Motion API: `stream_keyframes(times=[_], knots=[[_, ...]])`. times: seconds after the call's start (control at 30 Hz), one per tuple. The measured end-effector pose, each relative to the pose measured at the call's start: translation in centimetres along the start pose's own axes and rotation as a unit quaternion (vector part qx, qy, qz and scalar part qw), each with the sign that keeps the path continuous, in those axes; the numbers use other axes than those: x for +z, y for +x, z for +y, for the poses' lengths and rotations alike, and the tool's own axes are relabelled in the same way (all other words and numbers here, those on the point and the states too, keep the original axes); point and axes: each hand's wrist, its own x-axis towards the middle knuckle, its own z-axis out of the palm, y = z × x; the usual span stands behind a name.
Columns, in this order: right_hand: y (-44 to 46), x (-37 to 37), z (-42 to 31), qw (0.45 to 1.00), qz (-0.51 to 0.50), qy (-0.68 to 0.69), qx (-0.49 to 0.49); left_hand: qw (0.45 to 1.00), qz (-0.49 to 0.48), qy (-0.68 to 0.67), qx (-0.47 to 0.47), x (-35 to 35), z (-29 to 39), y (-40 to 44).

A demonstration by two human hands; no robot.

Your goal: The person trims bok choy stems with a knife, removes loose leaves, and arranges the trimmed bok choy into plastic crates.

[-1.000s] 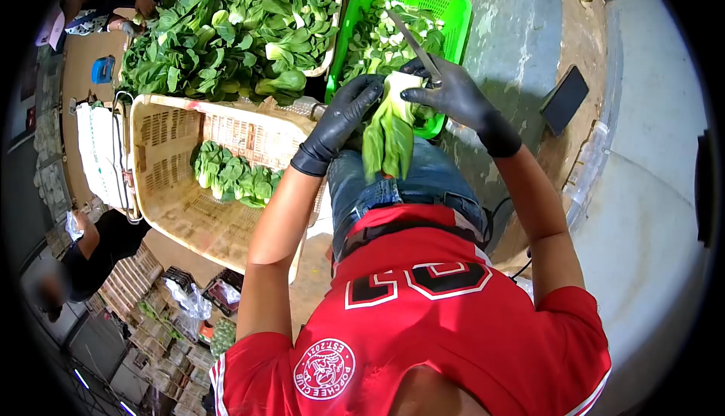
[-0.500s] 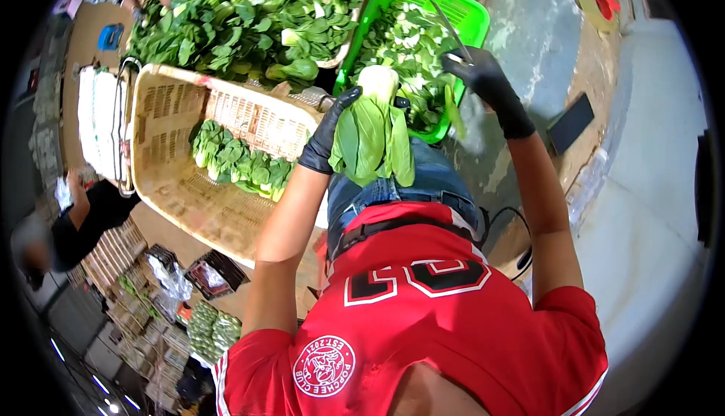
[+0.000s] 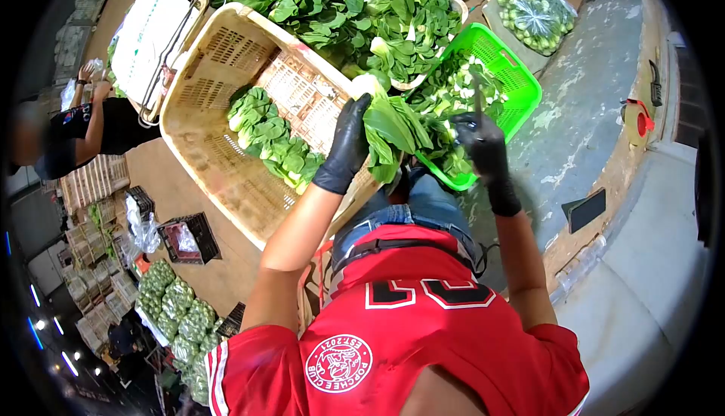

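Observation:
My left hand [image 3: 346, 145], in a black glove, is closed around a head of bok choy [image 3: 396, 127]. Its pale base points up and its leaves spread toward the lower right. The bok choy is in front of the near right rim of a beige plastic crate [image 3: 185, 117], where several heads of bok choy [image 3: 276, 140] lie in a row. Gloved in black too, my right hand [image 3: 483, 151] grips a knife [image 3: 477, 92] with its blade upward, over a bright green basket [image 3: 522, 87] holding cut leaves and stem pieces [image 3: 483, 83].
A large heap of bok choy [image 3: 340, 8] lies beyond the crate. A bagged batch of greens [image 3: 538, 17] is at the upper right. On the right ledge are a phone [image 3: 587, 210], a tape roll [image 3: 638, 123] and another knife [image 3: 655, 83]. Another person's arm [image 3: 94, 117] shows at left.
The view has swung, so crate and basket appear farther right. My left hand has brought the bok choy toward the crate, its leaves now turned rightward. My right hand still holds the knife.

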Motion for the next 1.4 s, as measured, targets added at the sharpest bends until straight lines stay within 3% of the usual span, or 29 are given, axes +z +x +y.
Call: stream_keyframes(times=[0.07, 0.17, 0.27, 0.4, 0.97, 1.17, 1.4], knots=[[1.5, 1.6, -4.3, 0.996, -0.017, 0.025, -0.08, 0.998, -0.024, 0.04, 0.044, 0.1, 1.9, -1.0], [3.0, 3.9, -8.2, 0.992, -0.045, 0.06, -0.098, 0.999, -0.026, 0.017, 0.027, -0.1, 3.7, -2.7], [2.9, 5.4, -8.9, 0.993, -0.077, 0.017, -0.082, 0.998, -0.03, 0.028, 0.05, -0.7, 4.4, -4.0], [3.2, 5.9, -8.4, 0.984, -0.095, 0.005, -0.152, 0.993, -0.035, 0.055, 0.097, -1.6, 4.1, -5.1], [3.2, 6.8, -7.2, 0.976, -0.201, 0.079, 0.006, 0.987, -0.021, 0.068, 0.145, -1.7, 2.9, -5.9], [3.9, 7.6, -5.4, 0.942, -0.263, 0.179, 0.112, 0.987, -0.034, 0.06, 0.144, -1.7, 3.3, -5.9], [4.4, 7.2, -6.5, 0.944, -0.269, 0.166, 0.094, 0.992, -0.043, 0.033, 0.113, -2.1, 3.1, -5.8]])
